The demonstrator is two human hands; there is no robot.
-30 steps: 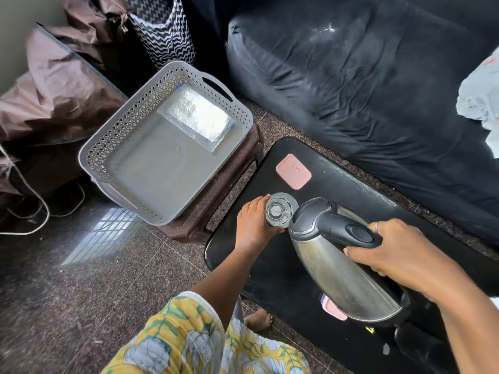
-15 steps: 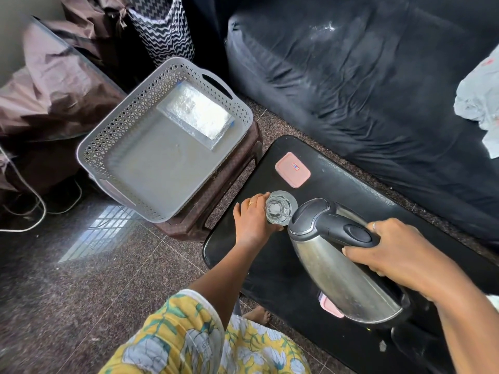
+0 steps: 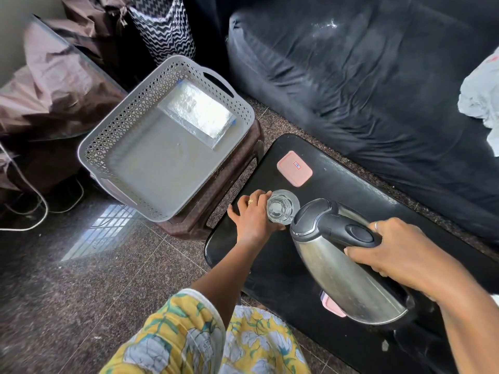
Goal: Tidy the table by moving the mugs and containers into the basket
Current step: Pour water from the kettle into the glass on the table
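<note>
A clear glass mug [image 3: 282,207] stands on the black table [image 3: 345,184], and my left hand [image 3: 252,215] grips its left side. My right hand [image 3: 399,252] holds the black handle of a steel electric kettle [image 3: 340,263], tilted with its spout over the mug. A pink-lidded container [image 3: 294,168] sits on the table beyond the mug. Another pink piece [image 3: 330,306] shows partly from under the kettle. The grey perforated basket [image 3: 113,136] rests on a brown stool to the left, holding a flat clear-lidded container [image 3: 195,112].
A dark sofa [image 3: 351,76] runs along the far side of the table, with a pale cloth [image 3: 480,101] on it. Brown bags [image 3: 54,85] and a zigzag-patterned bag [image 3: 164,31] stand behind the basket. White cables [image 3: 40,209] lie on the granite floor.
Both hands, the mug and the kettle keep nearly the same pose. The view has shifted only slightly.
</note>
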